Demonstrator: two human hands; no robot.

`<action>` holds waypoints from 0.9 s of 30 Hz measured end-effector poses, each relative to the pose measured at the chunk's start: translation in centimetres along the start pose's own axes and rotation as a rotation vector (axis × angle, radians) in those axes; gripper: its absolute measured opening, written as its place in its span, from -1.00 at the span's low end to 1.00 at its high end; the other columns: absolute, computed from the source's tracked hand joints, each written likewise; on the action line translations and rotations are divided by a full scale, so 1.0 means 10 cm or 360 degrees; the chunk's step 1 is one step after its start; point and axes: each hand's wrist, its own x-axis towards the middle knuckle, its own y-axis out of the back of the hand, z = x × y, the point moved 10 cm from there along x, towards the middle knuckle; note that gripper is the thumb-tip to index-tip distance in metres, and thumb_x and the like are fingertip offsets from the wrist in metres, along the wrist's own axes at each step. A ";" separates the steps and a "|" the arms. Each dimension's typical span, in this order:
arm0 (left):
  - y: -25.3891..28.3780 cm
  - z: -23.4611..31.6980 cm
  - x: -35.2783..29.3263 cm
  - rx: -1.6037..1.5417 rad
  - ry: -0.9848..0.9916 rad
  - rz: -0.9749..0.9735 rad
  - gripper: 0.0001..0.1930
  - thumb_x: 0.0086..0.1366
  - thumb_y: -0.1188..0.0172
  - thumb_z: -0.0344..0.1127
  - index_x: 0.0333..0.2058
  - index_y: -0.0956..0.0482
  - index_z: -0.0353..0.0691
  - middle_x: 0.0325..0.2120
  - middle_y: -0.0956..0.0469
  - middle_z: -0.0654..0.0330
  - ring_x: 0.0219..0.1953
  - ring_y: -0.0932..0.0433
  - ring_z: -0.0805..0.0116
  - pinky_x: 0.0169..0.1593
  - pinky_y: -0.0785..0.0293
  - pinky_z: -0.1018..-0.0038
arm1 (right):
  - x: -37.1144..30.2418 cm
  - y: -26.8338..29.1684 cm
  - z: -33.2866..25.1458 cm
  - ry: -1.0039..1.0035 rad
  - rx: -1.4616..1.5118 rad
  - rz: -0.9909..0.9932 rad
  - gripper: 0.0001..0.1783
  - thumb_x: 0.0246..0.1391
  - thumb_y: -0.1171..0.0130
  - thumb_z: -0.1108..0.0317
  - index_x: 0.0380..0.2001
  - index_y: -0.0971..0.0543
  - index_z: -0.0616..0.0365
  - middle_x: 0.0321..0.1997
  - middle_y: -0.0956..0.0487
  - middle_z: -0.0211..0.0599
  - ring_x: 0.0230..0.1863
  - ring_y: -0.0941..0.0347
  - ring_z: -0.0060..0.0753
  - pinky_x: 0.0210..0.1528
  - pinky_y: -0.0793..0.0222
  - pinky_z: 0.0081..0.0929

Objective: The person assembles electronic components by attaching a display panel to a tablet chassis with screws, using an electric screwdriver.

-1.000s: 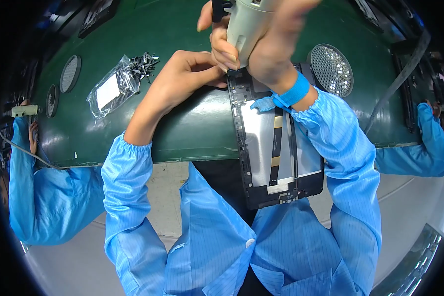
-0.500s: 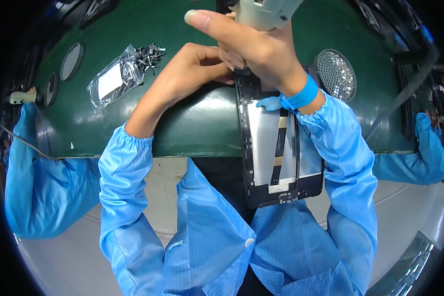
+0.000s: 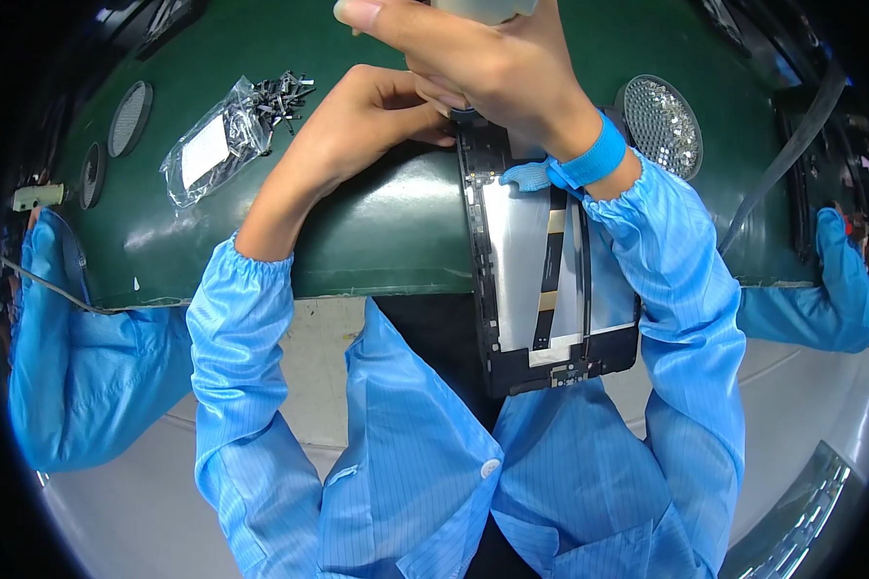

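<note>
My right hand [image 3: 500,72] is wrapped round a pale electric screwdriver [image 3: 483,9], which is cut off by the top edge. It is over the far end of an opened tablet [image 3: 512,270] with a silver panel, dark frame and black flex strips. The tablet's near end juts past the table edge toward my lap. My left hand [image 3: 362,124] is bent in at the tablet's far left corner, thumb and fingers drawn together. Its fingertips are partly hidden behind my right hand, so what they grip cannot be made out. A blue strap [image 3: 589,159] circles my right wrist.
On the green table [image 3: 386,241], a clear bag [image 3: 208,159] lies beside a heap of small black parts [image 3: 285,96]. A round dish [image 3: 661,125] holds small shiny pieces; two more dishes [image 3: 130,118] stand left. Blue-sleeved co-workers' arms [image 3: 97,386] flank me; a cable [image 3: 782,164] hangs right.
My right hand and the screwdriver have shifted slightly up and left in the picture. The table and its things also sit a little higher in view. Both hands keep their hold.
</note>
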 end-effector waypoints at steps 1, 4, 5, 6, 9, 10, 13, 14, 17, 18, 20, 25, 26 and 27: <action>-0.01 0.01 0.00 0.0001 -0.0001 -0.0008 -0.76 0.31 -0.10 -0.45 -0.10 -0.56 -0.46 -0.24 -0.61 0.05 -0.22 -0.62 0.35 -0.05 -0.55 0.51 | -0.01 0.00 0.15 -0.0191 0.0276 0.0006 -0.85 0.01 -0.32 0.40 -0.42 -0.60 0.27 -0.54 -0.58 -0.39 -0.51 -0.44 -0.69 -0.51 -0.36 -0.61; -0.02 0.04 0.00 -0.0050 -0.0026 0.0003 -0.76 0.32 -0.10 -0.46 -0.09 -0.55 -0.47 -0.23 -0.61 0.03 -0.21 -0.63 0.33 -0.04 -0.56 0.50 | -0.01 0.01 0.17 -0.0166 0.0266 0.0003 -0.84 0.01 -0.32 0.40 -0.42 -0.59 0.28 -0.54 -0.57 -0.39 -0.52 -0.43 -0.69 -0.51 -0.35 -0.61; 0.00 0.01 0.00 -0.0028 -0.0003 0.0012 -0.76 0.31 -0.10 -0.46 -0.10 -0.55 -0.47 -0.24 -0.61 0.03 -0.22 -0.63 0.33 -0.04 -0.57 0.50 | -0.01 0.00 0.18 -0.0167 0.0266 0.0008 -0.84 0.01 -0.32 0.40 -0.42 -0.59 0.28 -0.54 -0.57 -0.39 -0.52 -0.43 -0.69 -0.51 -0.35 -0.61; 0.01 -0.01 0.00 -0.0006 0.0020 0.0020 -0.75 0.31 -0.10 -0.46 -0.10 -0.55 -0.48 -0.24 -0.61 0.02 -0.22 -0.63 0.33 -0.04 -0.57 0.50 | -0.01 0.00 0.16 -0.0120 0.0301 0.0019 -0.84 0.01 -0.32 0.39 -0.43 -0.59 0.28 -0.56 -0.56 -0.40 -0.53 -0.42 -0.69 -0.52 -0.34 -0.61; 0.02 -0.01 0.00 -0.0040 -0.0037 0.0044 -0.76 0.31 -0.10 -0.46 -0.10 -0.55 -0.48 -0.25 -0.61 0.02 -0.23 -0.63 0.33 -0.05 -0.57 0.50 | -0.01 0.00 0.14 -0.0068 0.0320 0.0041 -0.85 0.01 -0.32 0.40 -0.46 -0.58 0.27 -0.58 -0.54 -0.43 -0.55 -0.41 -0.70 -0.55 -0.32 -0.61; 0.02 -0.01 0.00 -0.0039 -0.0038 0.0041 -0.76 0.31 -0.10 -0.46 -0.10 -0.55 -0.48 -0.25 -0.61 0.02 -0.23 -0.63 0.33 -0.05 -0.57 0.50 | -0.01 0.01 0.14 -0.0064 0.0300 0.0052 -0.85 0.01 -0.31 0.40 -0.47 -0.58 0.26 -0.59 -0.53 -0.44 -0.56 -0.39 -0.71 -0.56 -0.31 -0.61; 0.02 -0.02 0.00 -0.0033 -0.0017 0.0028 -0.75 0.31 -0.11 -0.45 -0.10 -0.56 -0.48 -0.25 -0.61 0.02 -0.23 -0.63 0.33 -0.06 -0.57 0.50 | -0.01 -0.01 0.15 -0.0134 0.0325 -0.0033 -0.87 0.03 -0.30 0.42 -0.48 -0.57 0.24 -0.60 -0.52 -0.46 -0.57 -0.38 -0.73 -0.57 -0.28 -0.63; 0.02 -0.01 0.01 -0.0063 -0.0043 0.0024 -0.75 0.31 -0.11 -0.44 -0.11 -0.56 -0.48 -0.26 -0.61 0.03 -0.24 -0.63 0.33 -0.06 -0.57 0.50 | -0.01 -0.01 0.16 -0.0131 0.0325 -0.0032 -0.87 0.03 -0.30 0.42 -0.48 -0.57 0.24 -0.60 -0.52 -0.46 -0.57 -0.38 -0.73 -0.57 -0.28 -0.63; 0.01 0.00 0.02 -0.0079 -0.0049 -0.0007 -0.75 0.30 -0.13 -0.43 -0.11 -0.56 -0.47 -0.25 -0.61 0.03 -0.23 -0.63 0.34 -0.06 -0.57 0.50 | -0.01 0.01 0.17 -0.0127 0.0354 0.0010 -0.88 0.04 -0.29 0.43 -0.48 -0.57 0.23 -0.60 -0.52 -0.48 -0.58 -0.37 -0.75 -0.58 -0.27 -0.64; -0.01 -0.02 0.02 -0.0070 -0.0027 -0.0035 -0.75 0.30 -0.13 -0.43 -0.11 -0.56 -0.47 -0.25 -0.61 0.04 -0.23 -0.62 0.35 -0.06 -0.57 0.50 | -0.01 0.02 0.18 -0.0151 0.0349 0.0012 -0.88 0.04 -0.29 0.43 -0.48 -0.57 0.23 -0.60 -0.52 -0.49 -0.58 -0.37 -0.75 -0.58 -0.26 -0.64; -0.01 -0.01 0.01 -0.0045 -0.0021 -0.0044 -0.75 0.30 -0.14 -0.42 -0.11 -0.56 -0.46 -0.25 -0.61 0.04 -0.23 -0.62 0.35 -0.06 -0.57 0.50 | -0.01 -0.01 0.16 -0.0164 0.0348 0.0011 -0.89 0.05 -0.28 0.43 -0.48 -0.57 0.22 -0.59 -0.52 -0.50 -0.57 -0.37 -0.75 -0.58 -0.26 -0.64; 0.00 0.12 -0.04 0.0187 -0.0093 0.0033 -0.75 0.29 -0.15 -0.39 -0.14 -0.58 -0.45 -0.31 -0.64 0.09 -0.26 -0.63 0.37 -0.12 -0.55 0.51 | -0.03 0.10 0.17 -0.0248 0.0318 0.0063 -0.88 0.06 -0.29 0.42 -0.48 -0.56 0.20 -0.59 -0.51 -0.53 -0.57 -0.35 -0.74 -0.58 -0.23 -0.65; 0.01 0.12 -0.04 0.0246 -0.0105 0.0041 -0.75 0.30 -0.15 -0.37 -0.14 -0.58 -0.44 -0.34 -0.64 0.10 -0.28 -0.63 0.39 -0.14 -0.54 0.50 | -0.02 0.11 0.15 -0.0223 0.0286 0.0094 -0.86 0.07 -0.28 0.42 -0.50 -0.55 0.20 -0.60 -0.48 -0.55 -0.59 -0.32 -0.75 -0.60 -0.20 -0.63; 0.01 0.11 -0.05 0.0255 -0.0108 0.0045 -0.75 0.30 -0.15 -0.37 -0.14 -0.58 -0.44 -0.34 -0.64 0.10 -0.28 -0.63 0.39 -0.14 -0.54 0.50 | -0.01 0.08 0.14 -0.0213 0.0291 0.0094 -0.86 0.07 -0.28 0.42 -0.50 -0.55 0.20 -0.60 -0.48 -0.55 -0.59 -0.32 -0.75 -0.60 -0.20 -0.63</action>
